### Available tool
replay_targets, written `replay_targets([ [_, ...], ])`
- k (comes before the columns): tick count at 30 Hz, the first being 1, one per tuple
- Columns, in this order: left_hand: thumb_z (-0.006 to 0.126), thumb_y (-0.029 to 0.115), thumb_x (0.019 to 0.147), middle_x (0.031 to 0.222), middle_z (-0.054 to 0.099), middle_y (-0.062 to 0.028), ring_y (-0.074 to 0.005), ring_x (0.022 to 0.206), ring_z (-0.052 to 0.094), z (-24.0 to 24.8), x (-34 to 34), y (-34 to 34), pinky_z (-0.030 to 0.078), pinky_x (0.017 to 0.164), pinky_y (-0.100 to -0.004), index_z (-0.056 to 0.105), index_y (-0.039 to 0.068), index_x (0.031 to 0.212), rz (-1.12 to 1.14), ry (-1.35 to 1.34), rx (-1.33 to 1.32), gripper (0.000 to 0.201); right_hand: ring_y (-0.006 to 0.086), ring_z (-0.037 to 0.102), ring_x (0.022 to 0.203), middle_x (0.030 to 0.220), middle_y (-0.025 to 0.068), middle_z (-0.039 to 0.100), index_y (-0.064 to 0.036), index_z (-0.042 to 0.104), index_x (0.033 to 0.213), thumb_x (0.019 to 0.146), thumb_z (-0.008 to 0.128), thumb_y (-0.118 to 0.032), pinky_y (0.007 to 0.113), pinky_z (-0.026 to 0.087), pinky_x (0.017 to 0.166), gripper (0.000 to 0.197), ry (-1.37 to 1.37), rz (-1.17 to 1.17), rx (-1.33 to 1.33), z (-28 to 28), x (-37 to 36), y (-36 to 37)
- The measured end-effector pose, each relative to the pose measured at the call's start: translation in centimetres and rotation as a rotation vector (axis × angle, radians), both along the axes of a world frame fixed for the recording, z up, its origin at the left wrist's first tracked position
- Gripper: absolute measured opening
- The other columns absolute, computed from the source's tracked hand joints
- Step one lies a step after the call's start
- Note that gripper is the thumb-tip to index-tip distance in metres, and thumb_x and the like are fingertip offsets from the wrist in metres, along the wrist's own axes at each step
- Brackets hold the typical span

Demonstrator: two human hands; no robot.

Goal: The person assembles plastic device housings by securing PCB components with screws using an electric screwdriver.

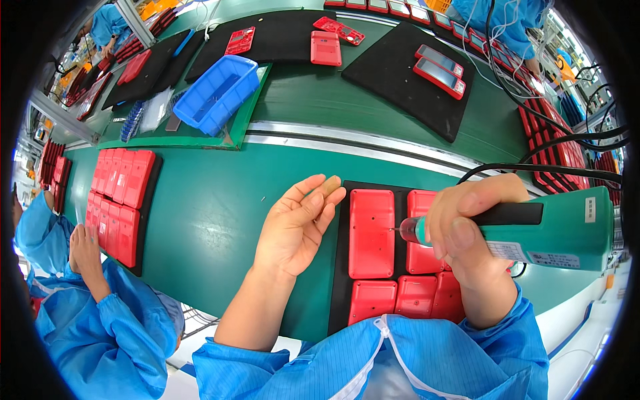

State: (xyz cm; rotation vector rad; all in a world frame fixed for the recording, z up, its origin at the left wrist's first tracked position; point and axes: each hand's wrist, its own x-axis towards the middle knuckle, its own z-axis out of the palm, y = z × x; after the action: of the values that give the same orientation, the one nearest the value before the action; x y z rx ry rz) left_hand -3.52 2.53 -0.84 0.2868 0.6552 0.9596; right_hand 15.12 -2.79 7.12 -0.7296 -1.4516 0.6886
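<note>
My right hand (460,217) is wrapped round a green electric screwdriver (577,223) with a black grip strip, held nearly level. Its thin bit points left and meets the right side of a red plastic device housing (371,250); whether it sits in a screw hole I cannot tell. More red housings (373,300) lie in rows beside and below it on a black foam mat (341,293). My left hand (297,223) is raised just left of the mat, palm up, thumb pressed to the curled fingers. Anything pinched there is too small to make out.
A blue bin (220,93) stands beyond the metal rail. Two red devices with screens (439,77) rest on a black mat at the far right. At left, a co-worker's hands (87,257) are beside another mat of red housings (120,180). A black cable (560,170) crosses at right.
</note>
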Motion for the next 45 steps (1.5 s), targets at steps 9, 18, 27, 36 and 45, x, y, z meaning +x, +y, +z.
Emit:
replay_targets([
  [9,0.046,-0.004,0.082,0.113,0.048,-0.0153,-0.0204,0.098,0.054,-0.5,-0.2,0.1,0.048,0.081,-0.0232,0.044,-0.002,0.106,0.027,-0.042,0.002,0.024,0.0082,0.047,0.044,0.054,0.0058,0.050,0.0020,0.044,0.086,0.067,0.058,0.009,0.021,0.035,0.039,0.024,0.006,0.003,-0.055,0.0,-0.4,0.1],
  [18,0.040,0.000,0.086,0.118,0.043,-0.0160,-0.0219,0.104,0.051,0.9,0.4,-0.1,0.048,0.084,-0.0248,0.037,-0.002,0.110,0.100,-0.235,-0.115,0.024,0.0090,0.036,0.036,0.051,0.0033,0.040,-0.0062,0.036,0.084,0.078,0.051,0.000,0.022,0.030,0.035,0.018,-0.221,0.029,-0.086,0.2,-0.6,1.1],
  [27,0.048,0.022,0.087,0.081,0.061,-0.0052,-0.0060,0.054,0.050,-1.1,0.2,-1.6,0.031,0.040,-0.0136,0.052,0.003,0.092,-0.153,-0.320,0.066,0.020,0.0049,0.046,0.046,0.057,0.0013,0.048,-0.0019,0.047,0.073,0.068,0.061,0.004,0.019,0.035,0.042,0.017,-0.026,-0.123,-0.135,-0.5,-0.9,0.1],
  [36,0.047,0.010,0.086,0.089,0.061,-0.0124,-0.0054,0.052,0.045,1.5,0.9,-5.6,0.038,0.049,-0.0163,0.050,0.000,0.088,-0.179,0.306,0.419,0.010,0.0121,0.041,0.043,0.058,0.0025,0.042,-0.0086,0.035,0.092,0.081,0.053,-0.007,0.027,0.036,0.042,0.021,0.367,0.085,0.013,1.6,0.1,-2.9],
  [45,0.059,-0.001,0.074,0.083,0.062,-0.0102,-0.0118,0.065,0.055,0.4,1.9,-6.2,0.044,0.057,-0.0221,0.058,0.000,0.073,-0.098,0.744,0.894,0.002,0.0134,0.042,0.044,0.056,0.0042,0.044,-0.0102,0.034,0.090,0.080,0.056,-0.012,0.029,0.036,0.041,0.024,0.356,0.115,0.013,3.2,0.3,-4.4],
])
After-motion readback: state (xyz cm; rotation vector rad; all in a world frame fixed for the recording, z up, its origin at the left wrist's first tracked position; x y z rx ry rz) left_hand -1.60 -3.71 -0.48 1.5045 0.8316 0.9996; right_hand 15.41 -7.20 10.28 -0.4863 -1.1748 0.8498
